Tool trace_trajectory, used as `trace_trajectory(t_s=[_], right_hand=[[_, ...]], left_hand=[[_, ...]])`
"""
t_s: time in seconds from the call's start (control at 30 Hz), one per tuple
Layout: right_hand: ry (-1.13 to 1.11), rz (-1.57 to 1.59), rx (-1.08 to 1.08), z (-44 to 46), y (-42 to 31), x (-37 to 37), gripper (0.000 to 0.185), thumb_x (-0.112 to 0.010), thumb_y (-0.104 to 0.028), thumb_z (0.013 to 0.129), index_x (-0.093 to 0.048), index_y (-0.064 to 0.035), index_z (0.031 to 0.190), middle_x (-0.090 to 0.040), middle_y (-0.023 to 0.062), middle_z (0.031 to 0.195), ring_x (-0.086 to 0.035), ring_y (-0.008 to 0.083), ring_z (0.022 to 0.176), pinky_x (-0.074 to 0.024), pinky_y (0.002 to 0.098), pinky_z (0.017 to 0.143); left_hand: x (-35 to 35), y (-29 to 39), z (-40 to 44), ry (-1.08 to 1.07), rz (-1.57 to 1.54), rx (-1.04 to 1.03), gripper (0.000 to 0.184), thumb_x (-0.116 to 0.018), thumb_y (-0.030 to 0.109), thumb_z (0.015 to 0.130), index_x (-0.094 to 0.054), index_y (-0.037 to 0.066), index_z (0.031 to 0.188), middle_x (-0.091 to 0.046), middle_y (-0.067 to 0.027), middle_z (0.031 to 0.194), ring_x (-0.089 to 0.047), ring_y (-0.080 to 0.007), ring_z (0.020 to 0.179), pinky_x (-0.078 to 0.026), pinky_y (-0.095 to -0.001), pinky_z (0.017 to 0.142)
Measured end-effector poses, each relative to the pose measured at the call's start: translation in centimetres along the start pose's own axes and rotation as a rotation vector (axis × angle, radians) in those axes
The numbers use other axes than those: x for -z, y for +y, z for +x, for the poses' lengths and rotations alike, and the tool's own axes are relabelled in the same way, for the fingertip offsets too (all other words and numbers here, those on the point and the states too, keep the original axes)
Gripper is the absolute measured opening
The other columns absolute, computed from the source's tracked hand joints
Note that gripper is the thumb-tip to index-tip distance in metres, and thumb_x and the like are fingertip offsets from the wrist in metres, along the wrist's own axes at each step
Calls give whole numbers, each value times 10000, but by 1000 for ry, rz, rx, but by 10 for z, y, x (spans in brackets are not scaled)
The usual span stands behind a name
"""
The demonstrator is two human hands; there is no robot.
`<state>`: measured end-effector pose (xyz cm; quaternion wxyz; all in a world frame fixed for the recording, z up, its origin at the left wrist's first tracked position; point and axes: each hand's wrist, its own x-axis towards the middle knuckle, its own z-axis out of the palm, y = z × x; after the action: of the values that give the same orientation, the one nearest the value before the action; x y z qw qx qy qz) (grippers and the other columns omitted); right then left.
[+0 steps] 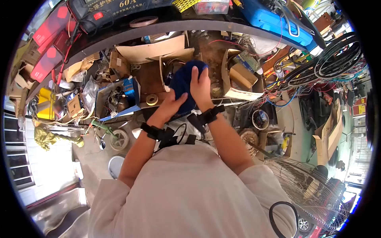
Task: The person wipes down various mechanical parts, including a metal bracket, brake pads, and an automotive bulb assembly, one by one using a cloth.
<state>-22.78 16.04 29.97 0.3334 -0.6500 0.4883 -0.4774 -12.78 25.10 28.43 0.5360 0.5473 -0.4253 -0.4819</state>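
The fingers [205, 74] of the right hand [201, 88] pinch the upper part of a dark blue cloth [181, 81], its thumb lying across the near face. The left hand [171, 105] grips the lower left part, thumb pressed over the cloth; its other fingers are mostly hidden, so I cannot tell how they lie. The cloth is bunched between the 2 hands, in front of the person's chest, and partly covers a cardboard box [163, 68] beyond it. A black band [211, 115] circles the right wrist, and another sits on the left.

To the right of the cloth, an open carton [254, 95] holds a smaller brown box [243, 76]. To the left, a roll of tape [151, 99] lies near the left hand, just beside a blue-edged box [137, 92] full of parts. A strip of bare brown surface [206, 44] shows between the cartons.

Farther off, a blue case [274, 20] and a charger marked 60A [115, 11] rest on a dark shelf [174, 27]. Coiled cables [337, 59] hang at the right, well apart from the hands, and a wire-caged fan [305, 186] stands near the person's right sleeve [258, 186].
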Motion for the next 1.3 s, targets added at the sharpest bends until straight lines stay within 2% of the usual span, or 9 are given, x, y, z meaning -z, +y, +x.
trace_trajectory(t_s=[0.1, 0.3, 0.47, 0.57, 0.73, 0.83, 1.0, 1.17, 1.3], right_hand=[[-85, -180, -99, 8, 20, 3, 444, -424, -353, 960, -512, 69, 855, -569, 319, 738, -548, 499, 770, -433, 500, 630], [69, 322, -133, -17, 30, 1, 519, -417, -448, 965, -523, 35, 810, -514, 52, 711, -458, 149, 635, -417, 338, 570], [12, 1065, -643, -2, 22, 1, 468, -411, -422, 974, -568, 17, 1019, -602, 67, 905, -563, 170, 773, -477, 307, 709], [8, 1124, -644, -1, 25, 4, 473, -405, -415, 976, -562, 14, 1098, -617, 93, 989, -591, 195, 876, -474, 314, 826], [85, 920, -224, -5, 8, 33, 406, -487, -21, 883, -448, 9, 1286, -514, 144, 1269, -514, 233, 1139, -412, 350, 972], [41, 722, -67, -2, 8, 43, 396, -487, -84, 881, -457, -8, 1268, -541, 140, 1221, -541, 239, 1091, -439, 362, 935], [58, 1307, -657, 16, 14, 36, 437, -396, -439, 971, -513, -68, 1170, -593, 91, 1102, -582, 236, 969, -479, 388, 854], [34, 403, -113, 6, 7, 38, 340, -416, -35, 926, -453, 43, 1255, -549, 204, 1147, -542, 323, 1039, -433, 397, 919], [-81, 151, 104, 1, -1, 44, 285, -396, -143, 965, -487, 28, 1174, -553, 156, 1011, -522, 273, 906, -441, 361, 816]], left_hand=[[-2, 3, 1, -55, 50, 152, 472, -581, 244, 921, -408, -21, 1273, -541, -59, 1166, -482, -128, 1009, -411, -274, 902], [0, -3, 15, 245, 409, 149, 494, -508, 409, 935, -524, -34, 1154, -573, -103, 1123, -527, -166, 1015, -413, -298, 877], [5, -2, 7, 100, -162, 119, 466, -489, 352, 959, -489, 9, 1274, -556, -71, 1205, -502, -140, 1096, -394, -279, 949], [12, -21, 12, 67, -218, 113, 467, -496, 333, 959, -458, 17, 1301, -540, -59, 1226, -505, -132, 1093, -396, -273, 949], [21, 1, 1, -158, -492, 216, 435, -544, 252, 942, -442, 52, 1314, -532, -46, 1235, -535, -135, 1053, -420, -281, 923], [31, 2, 6, -36, -32, 130, 455, -613, 239, 897, -464, 51, 1282, -576, -60, 1144, -549, -123, 1008, -449, -272, 849], [22, 41, 12, 15, 213, -93, 397, -633, 235, 877, -531, 57, 1218, -590, -59, 1117, -562, -133, 995, -451, -279, 876], [-6, 24, 14, 51, 542, -315, 564, -692, 407, 803, -543, -1, 1162, -607, -120, 1030, -581, -208, 943, -458, -325, 825], [-3, 12, 29, -11, 15, 138, 414, -683, 300, 836, -563, -41, 1038, -591, -95, 938, -553, -112, 736, -450, -251, 662]])
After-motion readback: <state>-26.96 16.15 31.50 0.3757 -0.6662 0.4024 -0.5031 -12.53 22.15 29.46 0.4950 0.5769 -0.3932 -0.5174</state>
